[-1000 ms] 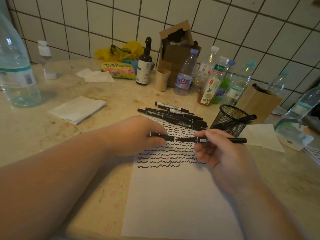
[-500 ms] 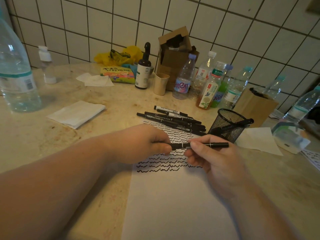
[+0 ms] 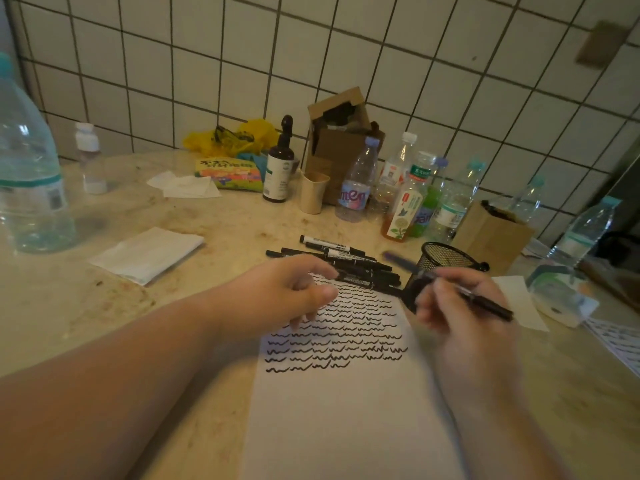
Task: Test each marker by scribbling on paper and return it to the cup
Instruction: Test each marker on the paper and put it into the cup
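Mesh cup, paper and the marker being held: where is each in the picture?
Mesh cup (image 3: 446, 255): head view, on its wire wall.
Paper (image 3: 346, 420): head view, on its blank lower part.
Marker (image 3: 485, 303): head view, on its black barrel beyond the right hand's fingers.

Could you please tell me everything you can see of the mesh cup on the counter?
The mesh cup is a black round holder of what looks like wire mesh with a solid rim. It stands upright on the counter, right of the loose markers and beyond the paper's far right corner. The right hand hides its lower part.
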A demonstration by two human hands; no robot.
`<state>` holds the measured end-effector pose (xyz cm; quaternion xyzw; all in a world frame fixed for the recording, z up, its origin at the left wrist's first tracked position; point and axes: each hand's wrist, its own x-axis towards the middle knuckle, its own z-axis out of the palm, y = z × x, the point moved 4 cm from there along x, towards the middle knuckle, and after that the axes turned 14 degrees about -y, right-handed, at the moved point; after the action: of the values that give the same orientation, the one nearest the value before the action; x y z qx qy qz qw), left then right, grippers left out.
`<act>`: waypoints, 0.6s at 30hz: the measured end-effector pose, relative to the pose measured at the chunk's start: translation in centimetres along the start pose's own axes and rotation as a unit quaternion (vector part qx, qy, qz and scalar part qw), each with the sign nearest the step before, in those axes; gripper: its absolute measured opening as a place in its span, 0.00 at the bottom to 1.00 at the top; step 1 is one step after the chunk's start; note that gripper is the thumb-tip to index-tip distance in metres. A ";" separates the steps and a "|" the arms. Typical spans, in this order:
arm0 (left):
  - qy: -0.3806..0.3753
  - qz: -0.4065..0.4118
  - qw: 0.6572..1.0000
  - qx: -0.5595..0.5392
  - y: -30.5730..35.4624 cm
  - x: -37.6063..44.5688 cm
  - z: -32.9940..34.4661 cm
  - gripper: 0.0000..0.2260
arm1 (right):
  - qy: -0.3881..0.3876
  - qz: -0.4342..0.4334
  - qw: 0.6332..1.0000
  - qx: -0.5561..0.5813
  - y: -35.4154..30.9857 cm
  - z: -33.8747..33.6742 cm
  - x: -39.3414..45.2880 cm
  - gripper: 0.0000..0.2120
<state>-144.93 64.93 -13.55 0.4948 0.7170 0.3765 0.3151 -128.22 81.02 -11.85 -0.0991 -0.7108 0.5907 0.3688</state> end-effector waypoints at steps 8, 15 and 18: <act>-0.004 -0.052 0.990 0.128 -0.6 0.4 0.4 0.11 | 0.183 0.004 0.977 -0.108 1.2 -3.3 1.5 0.09; -0.004 -0.052 0.987 0.151 -1.0 0.4 0.4 0.13 | 0.098 0.056 0.987 -0.111 0.1 -2.5 2.9 0.25; -0.007 -0.047 0.985 0.169 -1.1 0.5 0.4 0.12 | 0.091 0.049 0.988 -0.114 -1.3 -1.8 2.2 0.34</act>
<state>-145.30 65.27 -14.73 0.5091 0.7906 0.2313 0.2496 -128.23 83.32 -9.74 -0.2284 -0.7316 0.5113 0.3889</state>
